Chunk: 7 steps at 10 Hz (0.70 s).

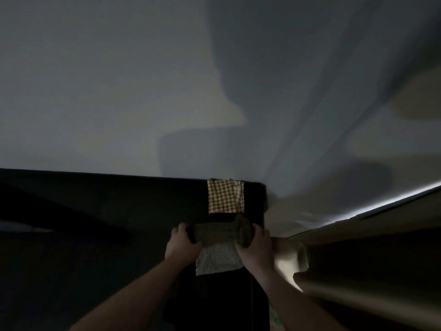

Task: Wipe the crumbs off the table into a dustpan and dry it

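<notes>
1. Two bare forearms reach up from the bottom edge, both hands meeting at mid-frame in very dim light.
2. Left hand (pixel 181 244) has its fingers curled tight around the left end of a dark olive cloth (pixel 220 234); right hand (pixel 256 246) is clenched on the cloth's right end, so the cloth is stretched flat between the two fists.
3. Just under the olive cloth, between the wrists, a pale textured cloth (pixel 218 260) hangs or lies against a black surface (pixel 119 206).
4. Beyond the hands, a yellow checked cloth (pixel 225 195) sits at the black surface's far edge, near its right corner.
5. Farthest back rises a plain grey wall (pixel 119 80) crossed by shadows.
6. No container shows clearly.
</notes>
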Motion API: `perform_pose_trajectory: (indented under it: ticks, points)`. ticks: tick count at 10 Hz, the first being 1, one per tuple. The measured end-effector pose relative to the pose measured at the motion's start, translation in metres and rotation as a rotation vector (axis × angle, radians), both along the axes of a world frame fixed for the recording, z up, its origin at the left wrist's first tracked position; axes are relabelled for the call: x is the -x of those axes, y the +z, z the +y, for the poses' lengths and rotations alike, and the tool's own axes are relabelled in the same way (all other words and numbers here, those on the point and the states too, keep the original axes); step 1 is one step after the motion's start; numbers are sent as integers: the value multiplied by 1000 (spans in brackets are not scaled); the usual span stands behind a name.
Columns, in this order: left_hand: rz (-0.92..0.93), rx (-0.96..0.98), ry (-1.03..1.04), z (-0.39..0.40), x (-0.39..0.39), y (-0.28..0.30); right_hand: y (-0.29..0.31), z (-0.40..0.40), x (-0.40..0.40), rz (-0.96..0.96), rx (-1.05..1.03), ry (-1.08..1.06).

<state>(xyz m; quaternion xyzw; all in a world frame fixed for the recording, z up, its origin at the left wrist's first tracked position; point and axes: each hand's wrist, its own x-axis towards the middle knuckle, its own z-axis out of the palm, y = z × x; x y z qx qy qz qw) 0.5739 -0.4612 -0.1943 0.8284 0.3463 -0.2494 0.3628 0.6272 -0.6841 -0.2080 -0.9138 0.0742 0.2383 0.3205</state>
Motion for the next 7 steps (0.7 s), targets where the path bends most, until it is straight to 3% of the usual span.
perform_pose_trajectory:
  ticks: [2, 3, 5, 6, 7]
  points:
    - [-179, 74, 88, -17, -13, -6, -5, 4, 2, -11, -150, -176]
    - [-207, 28, 4, -18, -28, 0, -6, 4, 0, -74, -127, -178]
    - [-166, -253, -604, -24, 7, 16, 0, -5, 36, -300, 98, 209]
    - [-4, -167, -751, -23, 38, 15, 18, -5, 50, -54, 67, 397]
    - [-43, -90, -720, -14, 56, 33, 41, -3, 55, -43, 33, 368]
